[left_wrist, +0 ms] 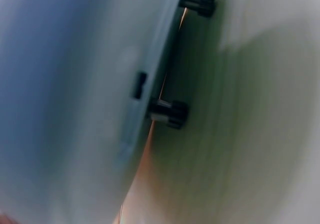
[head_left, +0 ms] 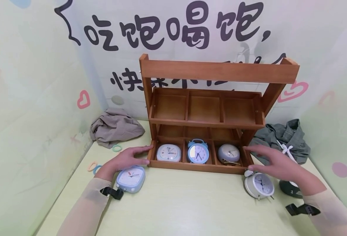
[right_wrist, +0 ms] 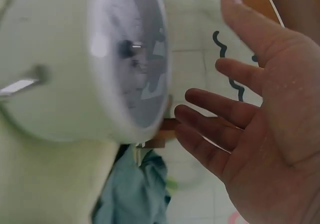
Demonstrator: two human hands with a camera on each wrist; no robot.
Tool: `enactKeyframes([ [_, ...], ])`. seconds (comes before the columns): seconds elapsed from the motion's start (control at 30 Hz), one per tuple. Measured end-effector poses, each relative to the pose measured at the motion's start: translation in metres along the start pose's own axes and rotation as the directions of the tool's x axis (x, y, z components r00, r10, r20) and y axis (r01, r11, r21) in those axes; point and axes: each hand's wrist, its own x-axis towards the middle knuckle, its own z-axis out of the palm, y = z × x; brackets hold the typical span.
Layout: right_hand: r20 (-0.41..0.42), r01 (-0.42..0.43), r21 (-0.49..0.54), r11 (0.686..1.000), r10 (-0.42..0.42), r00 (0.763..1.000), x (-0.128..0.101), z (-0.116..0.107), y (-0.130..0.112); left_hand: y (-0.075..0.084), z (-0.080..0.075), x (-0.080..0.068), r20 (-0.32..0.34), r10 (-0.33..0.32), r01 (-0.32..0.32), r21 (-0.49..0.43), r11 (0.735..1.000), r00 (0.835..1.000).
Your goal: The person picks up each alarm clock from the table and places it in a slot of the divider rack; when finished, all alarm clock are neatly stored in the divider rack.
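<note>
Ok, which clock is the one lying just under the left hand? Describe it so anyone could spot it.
Start at the wooden rack against the back wall and go to its front left corner. On the table beside that corner, below the left hand, lies a pale blue clock. It is the only squarish clock outside the rack; the other loose one is round and white.

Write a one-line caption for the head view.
Both open hands, left hand and right hand, flank a wooden rack holding three clocks; two more clocks lie on the table.
</note>
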Motion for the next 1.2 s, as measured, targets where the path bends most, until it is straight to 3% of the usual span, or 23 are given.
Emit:
enactKeyframes([
  [0.2, -0.064, 0.037, 0.008, 0.999, -0.036, 0.997, -0.028, 0.016, 0.009, -0.002, -0.001, 0.0, -0.002, 0.023, -0.023, -0.009, 1.0, 1.0],
  [0.57, -0.115, 0.01, 0.113, 0.994, 0.003, 0.993, -0.068, 0.034, 0.012, -0.003, 0.0, 0.002, 0.002, 0.034, -0.034, -0.001, 0.999, 0.999],
  [0.77, -0.106, 0.038, 0.156, 0.987, -0.022, 0.994, -0.071, 0.038, 0.011, -0.004, 0.0, 0.002, -0.001, 0.036, -0.036, 0.001, 0.999, 0.999],
  [1.0, -0.041, -0.016, 0.095, 0.995, 0.02, 0.999, -0.074, 0.038, 0.005, -0.006, -0.001, 0.004, 0.006, 0.036, -0.036, -0.013, 0.999, 0.999],
  [1.2, -0.037, 0.021, 0.12, 0.993, -0.016, 0.999, -0.074, 0.041, 0.004, -0.006, -0.001, 0.004, 0.007, 0.025, -0.025, -0.021, 0.999, 1.0],
])
